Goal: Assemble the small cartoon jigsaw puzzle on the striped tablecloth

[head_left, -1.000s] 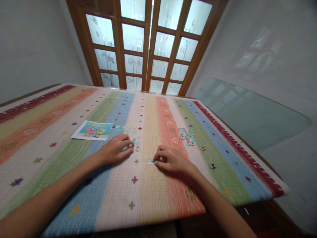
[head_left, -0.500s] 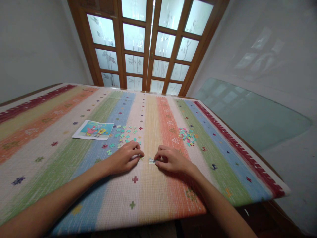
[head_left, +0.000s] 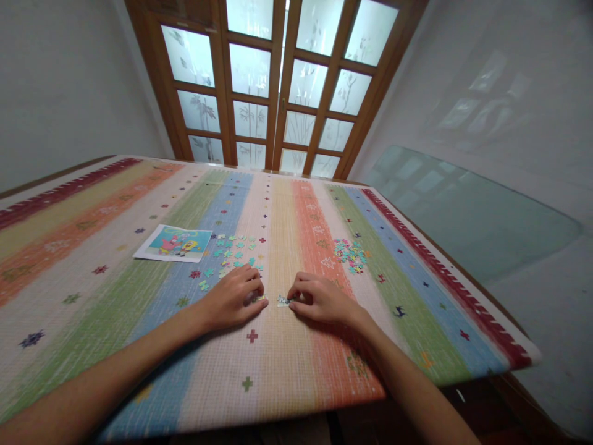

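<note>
My left hand (head_left: 237, 298) rests on the cloth with its fingers curled and closed on a jigsaw puzzle piece (head_left: 260, 299), mostly covered by the fingertips. Opposite it, my right hand (head_left: 322, 298) pinches the right end of some joined-looking puzzle pieces (head_left: 282, 301) lying flat; the fingers hide part of them. A narrow gap separates what the two hands hold. Just beyond my left hand, several loose turquoise pieces (head_left: 239, 245) are spread in rough rows. A heap of mixed pieces (head_left: 352, 254) lies past my right hand.
A printed cartoon picture (head_left: 178, 243) lies left of the spread pieces. The striped tablecloth (head_left: 287, 364) covers the table to its near edge. Beyond stand wooden doors with frosted panes (head_left: 252, 74); a pale glass panel (head_left: 467, 210) leans along the right wall.
My left fingers have shifted slightly, and a bit more of the piece beneath them shows. The right hand stays nearly still on its pieces.
</note>
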A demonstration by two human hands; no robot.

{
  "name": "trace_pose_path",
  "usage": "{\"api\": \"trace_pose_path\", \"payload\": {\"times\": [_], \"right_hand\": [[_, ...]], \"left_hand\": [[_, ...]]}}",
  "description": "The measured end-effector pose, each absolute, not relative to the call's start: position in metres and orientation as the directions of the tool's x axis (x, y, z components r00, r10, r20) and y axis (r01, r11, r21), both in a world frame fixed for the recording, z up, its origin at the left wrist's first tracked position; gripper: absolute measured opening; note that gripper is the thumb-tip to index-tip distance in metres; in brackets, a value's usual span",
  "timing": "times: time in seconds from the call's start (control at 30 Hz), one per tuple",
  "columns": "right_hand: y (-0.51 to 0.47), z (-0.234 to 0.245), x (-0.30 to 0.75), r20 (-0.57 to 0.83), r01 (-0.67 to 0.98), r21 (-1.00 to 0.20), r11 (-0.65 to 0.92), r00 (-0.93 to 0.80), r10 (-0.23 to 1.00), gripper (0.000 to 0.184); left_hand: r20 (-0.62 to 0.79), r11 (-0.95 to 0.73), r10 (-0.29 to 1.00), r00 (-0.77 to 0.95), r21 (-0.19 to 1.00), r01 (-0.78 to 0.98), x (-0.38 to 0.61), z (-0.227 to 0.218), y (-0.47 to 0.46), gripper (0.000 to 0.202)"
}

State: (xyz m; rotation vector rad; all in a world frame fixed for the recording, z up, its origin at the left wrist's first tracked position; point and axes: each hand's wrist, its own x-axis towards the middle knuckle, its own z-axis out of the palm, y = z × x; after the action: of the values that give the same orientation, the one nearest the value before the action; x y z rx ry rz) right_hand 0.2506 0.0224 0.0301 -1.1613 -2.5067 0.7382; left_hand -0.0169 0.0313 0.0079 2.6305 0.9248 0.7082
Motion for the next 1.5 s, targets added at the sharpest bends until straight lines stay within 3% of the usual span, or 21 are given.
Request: {"api": "trace_pose_path", "payload": {"times": [0.17,0.4,0.7,0.9,1.5], "right_hand": [[0.023,0.027,0.25,0.051,0.619,-0.55,0.56,-0.644,0.763,0.009],[0.021,0.028,0.249,0.043,0.634,-0.541,0.553,-0.636,0.771,0.007],[0.021,0.029,0.248,0.042,0.632,-0.527,0.568,-0.648,0.76,0.008],[0.02,0.03,0.247,0.042,0.63,-0.531,0.566,-0.648,0.76,0.007],[0.021,0.029,0.248,0.054,0.626,-0.517,0.584,-0.657,0.752,0.006]], "left_hand": [[0.319,-0.751,0.627,0.71,0.489,0.444,-0.016,0.009,0.029,0.017],[0.337,-0.741,0.652,0.68,0.475,0.475,-0.014,0.003,0.027,0.02],[0.269,-0.637,0.723,0.637,0.617,0.462,-0.01,0.004,0.027,0.014],[0.284,-0.627,0.726,0.626,0.647,0.434,-0.008,0.003,0.026,0.01],[0.322,-0.694,0.698,0.639,0.521,0.497,0.0,0.005,0.02,0.013]]}}
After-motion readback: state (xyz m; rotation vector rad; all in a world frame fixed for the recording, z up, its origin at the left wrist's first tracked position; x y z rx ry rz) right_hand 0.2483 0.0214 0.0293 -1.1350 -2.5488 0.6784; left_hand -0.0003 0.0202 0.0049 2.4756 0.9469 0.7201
